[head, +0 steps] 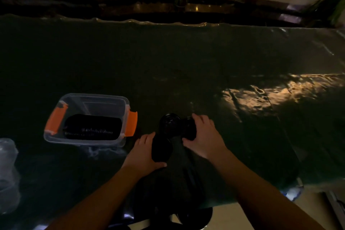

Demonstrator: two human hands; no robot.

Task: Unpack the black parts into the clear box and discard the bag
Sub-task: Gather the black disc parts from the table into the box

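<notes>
Black parts [172, 132] held in both hands, just right of the clear box [89, 120].

Curled fingers of the left hand [143, 152] wrapped round the near end, thumb tucked under; right hand [202, 134] closed over the far right lump. Too dark to tell if a bag is around them. Best to grip snug, lift both ends together, carry left over the orange clip [131, 123], then lower gently beside the black parts already inside [92, 127]. No dropping from high up. Crumpled clear plastic [7, 170] at far left on the dark green table cover [186, 61], maybe a bag.
</notes>
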